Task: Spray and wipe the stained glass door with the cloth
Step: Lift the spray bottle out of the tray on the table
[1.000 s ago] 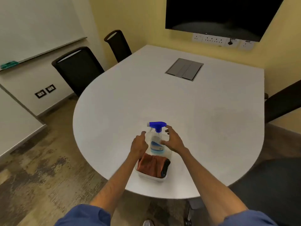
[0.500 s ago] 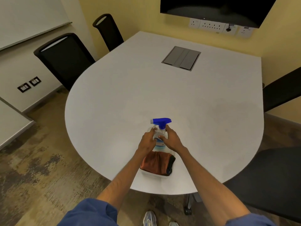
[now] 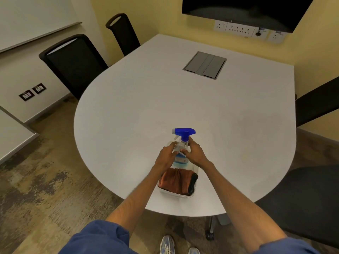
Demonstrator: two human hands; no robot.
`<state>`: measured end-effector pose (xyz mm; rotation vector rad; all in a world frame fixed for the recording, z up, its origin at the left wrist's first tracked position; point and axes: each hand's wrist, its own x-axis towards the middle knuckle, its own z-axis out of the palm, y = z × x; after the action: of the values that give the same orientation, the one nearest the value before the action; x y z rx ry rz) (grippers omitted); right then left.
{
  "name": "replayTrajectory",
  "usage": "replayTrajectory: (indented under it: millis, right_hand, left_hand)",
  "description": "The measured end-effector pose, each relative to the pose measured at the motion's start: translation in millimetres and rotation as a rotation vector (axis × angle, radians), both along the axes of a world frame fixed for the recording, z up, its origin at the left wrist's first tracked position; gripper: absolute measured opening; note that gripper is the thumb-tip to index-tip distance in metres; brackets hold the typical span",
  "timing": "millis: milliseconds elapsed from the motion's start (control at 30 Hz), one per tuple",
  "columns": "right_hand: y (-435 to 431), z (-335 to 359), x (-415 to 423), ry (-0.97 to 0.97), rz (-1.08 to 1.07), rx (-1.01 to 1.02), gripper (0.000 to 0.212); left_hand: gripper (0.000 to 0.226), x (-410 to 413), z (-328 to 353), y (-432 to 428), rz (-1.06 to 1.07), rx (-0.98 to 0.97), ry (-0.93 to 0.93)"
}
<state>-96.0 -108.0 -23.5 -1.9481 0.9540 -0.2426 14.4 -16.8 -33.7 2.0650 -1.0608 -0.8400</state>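
A clear spray bottle (image 3: 180, 158) with a blue trigger head stands upright at the far end of a white plastic tray (image 3: 176, 194) on the white table (image 3: 165, 107). My left hand (image 3: 166, 156) wraps its left side and my right hand (image 3: 195, 154) wraps its right side, just under the blue head. A folded orange-brown cloth (image 3: 173, 181), with a dark cloth beside it, lies in the near end of the tray. No glass door is in view.
Two black chairs (image 3: 73, 61) stand at the table's left and far-left side, and other dark chairs (image 3: 302, 198) at its right. A grey cable hatch (image 3: 205, 65) is set into the tabletop. A dark screen (image 3: 244, 10) hangs on the yellow wall.
Both hands moved in from beside the bottle and closed around it. The camera tilted down and drew closer to the table.
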Motion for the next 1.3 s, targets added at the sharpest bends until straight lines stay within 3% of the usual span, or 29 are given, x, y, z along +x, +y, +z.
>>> replayTrajectory:
  millis: [200,333,467,667,900,1000,1133,1300]
  right_hand:
    - [-11.4,18.7,4.7,-0.073,-0.029,-0.050,0.046]
    - [-18.0,36.4,13.1,-0.099,-0.065,-0.142,0.051]
    - [-15.3,57.3,24.5,-0.156,-0.054,-0.209,0.054]
    - [-2.6,85.1,39.3,-0.206,0.129,-0.255,0.052]
    - [34.4,128.5,51.4,-0.507,0.276,-0.137,0.071]
    - [49.1,138.5,53.9,-0.597,0.336,-0.086,0.056]
    - [87.1,141.5,50.0,-0.640,0.388,-0.017,0.020]
    - [145.8,145.0,38.9,-0.663,0.535,0.124,0.014]
  left_hand:
    - [0.069,-0.3,12.6,-0.1,-0.059,0.024,-0.090]
    - [0.091,-3.8,21.1,2.5,0.043,0.027,-0.295]
    - [0.082,-1.8,38.8,7.5,0.168,-0.074,-0.237]
    - [0.071,-2.5,62.6,28.3,0.362,-0.180,-0.106]
    - [0.081,-27.6,86.8,71.0,0.465,-0.219,-0.109]
    - [0.081,-41.2,91.6,86.4,0.557,-0.273,-0.075]
    - [0.082,-63.1,99.8,121.3,0.658,-0.315,-0.035]
    - [0.082,-86.0,104.4,175.6,0.808,-0.323,-0.051]
